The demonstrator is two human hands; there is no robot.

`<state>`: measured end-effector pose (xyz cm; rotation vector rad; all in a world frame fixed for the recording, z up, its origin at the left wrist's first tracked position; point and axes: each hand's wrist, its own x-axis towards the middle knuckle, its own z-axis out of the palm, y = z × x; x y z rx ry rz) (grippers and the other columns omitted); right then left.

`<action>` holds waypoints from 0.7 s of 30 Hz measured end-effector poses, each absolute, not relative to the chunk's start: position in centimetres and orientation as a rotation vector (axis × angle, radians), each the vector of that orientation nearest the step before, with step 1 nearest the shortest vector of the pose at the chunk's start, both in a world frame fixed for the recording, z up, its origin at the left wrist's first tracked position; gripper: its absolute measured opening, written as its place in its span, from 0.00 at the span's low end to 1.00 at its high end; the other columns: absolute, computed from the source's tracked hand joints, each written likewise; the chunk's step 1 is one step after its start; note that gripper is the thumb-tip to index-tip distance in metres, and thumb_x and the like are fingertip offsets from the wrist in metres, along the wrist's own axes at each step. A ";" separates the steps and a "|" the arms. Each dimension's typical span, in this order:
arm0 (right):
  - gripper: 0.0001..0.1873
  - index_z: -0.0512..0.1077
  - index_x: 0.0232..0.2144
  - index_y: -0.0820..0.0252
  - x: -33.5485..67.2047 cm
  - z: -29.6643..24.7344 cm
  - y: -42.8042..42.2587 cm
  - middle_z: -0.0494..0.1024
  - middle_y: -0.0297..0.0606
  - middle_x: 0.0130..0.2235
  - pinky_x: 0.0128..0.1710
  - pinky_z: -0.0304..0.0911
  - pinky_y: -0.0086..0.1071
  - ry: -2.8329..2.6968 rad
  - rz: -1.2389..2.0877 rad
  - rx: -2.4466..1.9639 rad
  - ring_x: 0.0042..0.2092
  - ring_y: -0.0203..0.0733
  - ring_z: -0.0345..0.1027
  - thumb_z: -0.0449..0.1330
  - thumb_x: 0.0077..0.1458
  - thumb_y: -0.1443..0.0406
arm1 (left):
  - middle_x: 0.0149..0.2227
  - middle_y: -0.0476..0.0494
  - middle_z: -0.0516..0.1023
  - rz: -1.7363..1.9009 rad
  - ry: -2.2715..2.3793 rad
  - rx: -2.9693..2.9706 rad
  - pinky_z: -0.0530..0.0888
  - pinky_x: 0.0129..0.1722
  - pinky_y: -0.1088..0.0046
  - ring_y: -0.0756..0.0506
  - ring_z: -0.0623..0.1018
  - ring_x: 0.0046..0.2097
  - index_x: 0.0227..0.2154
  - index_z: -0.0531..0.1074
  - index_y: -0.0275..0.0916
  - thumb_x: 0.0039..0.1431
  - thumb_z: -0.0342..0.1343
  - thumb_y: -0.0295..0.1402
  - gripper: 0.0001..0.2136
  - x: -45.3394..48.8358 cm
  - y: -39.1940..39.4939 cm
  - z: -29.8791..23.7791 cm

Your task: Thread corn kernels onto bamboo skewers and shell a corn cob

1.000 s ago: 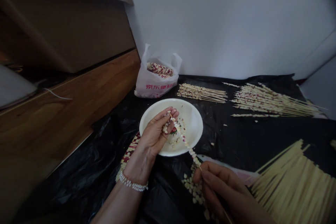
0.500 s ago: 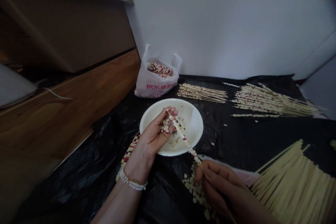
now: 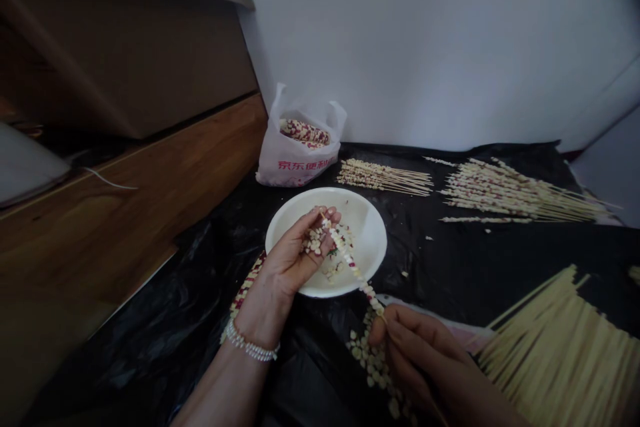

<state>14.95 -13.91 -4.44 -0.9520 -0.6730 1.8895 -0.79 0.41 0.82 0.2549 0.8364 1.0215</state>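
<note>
My left hand (image 3: 290, 257) is over a white plate, fingers curled around a cluster of corn kernels (image 3: 315, 241) and the upper end of a bamboo skewer (image 3: 347, 260) threaded with pale kernels. My right hand (image 3: 415, 353) pinches the skewer's lower part, below the threaded kernels. More kernels (image 3: 336, 267) lie in the plate (image 3: 367, 227). A red-and-white corn cob (image 3: 245, 293) lies beneath my left wrist, which wears a pearl bracelet (image 3: 249, 348). Loose kernels (image 3: 373, 360) are scattered under my right hand.
Black plastic sheeting (image 3: 425, 253) covers the surface. Behind the plate stands a white plastic bag (image 3: 285, 170) holding a corn cob. Bundles of kernel-threaded skewers (image 3: 520, 193) lie at the back right, and bare bamboo skewers (image 3: 565, 347) lie at the front right. A wooden panel (image 3: 125, 213) runs along the left.
My left hand has shifted slightly lower over the plate, with more kernels showing in its fingers. The skewer has tilted a little, and my right hand remains on it.
</note>
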 end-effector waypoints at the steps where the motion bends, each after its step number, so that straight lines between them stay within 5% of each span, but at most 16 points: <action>1: 0.15 0.76 0.30 0.54 14.9 -4.4 -13.9 0.59 0.23 0.13 0.16 0.41 0.21 -0.668 1.890 -0.949 0.15 0.26 0.44 0.61 0.56 0.50 | 0.36 0.40 0.81 1.016 0.841 0.268 0.76 0.25 0.81 0.47 0.81 0.36 0.33 0.75 0.31 0.58 0.57 0.25 0.03 -0.8 0.4 0.8; 13: 0.13 0.77 0.29 0.55 15.1 -3.8 -13.6 0.56 0.23 0.14 0.17 0.38 0.23 -0.629 1.845 -0.976 0.17 0.26 0.41 0.63 0.54 0.52 | 0.43 0.34 0.80 0.990 0.791 0.310 0.78 0.33 0.79 0.44 0.81 0.43 0.43 0.75 0.31 0.57 0.57 0.26 0.11 -0.8 0.6 -0.5; 17: 0.14 0.76 0.29 0.55 15.1 -3.7 -13.5 0.56 0.23 0.15 0.17 0.41 0.22 -0.606 1.831 -1.014 0.17 0.27 0.42 0.65 0.51 0.52 | 0.48 0.32 0.78 0.964 0.710 0.279 0.79 0.40 0.74 0.43 0.80 0.46 0.49 0.71 0.29 0.56 0.48 0.16 0.18 -1.1 0.8 -0.6; 21: 0.14 0.76 0.28 0.56 15.0 -3.5 -13.6 0.54 0.22 0.14 0.17 0.40 0.22 -0.590 1.845 -1.030 0.17 0.26 0.40 0.65 0.51 0.52 | 0.50 0.34 0.77 1.004 0.770 0.265 0.77 0.41 0.80 0.46 0.79 0.47 0.53 0.68 0.32 0.51 0.45 0.09 0.27 -1.0 0.5 -0.2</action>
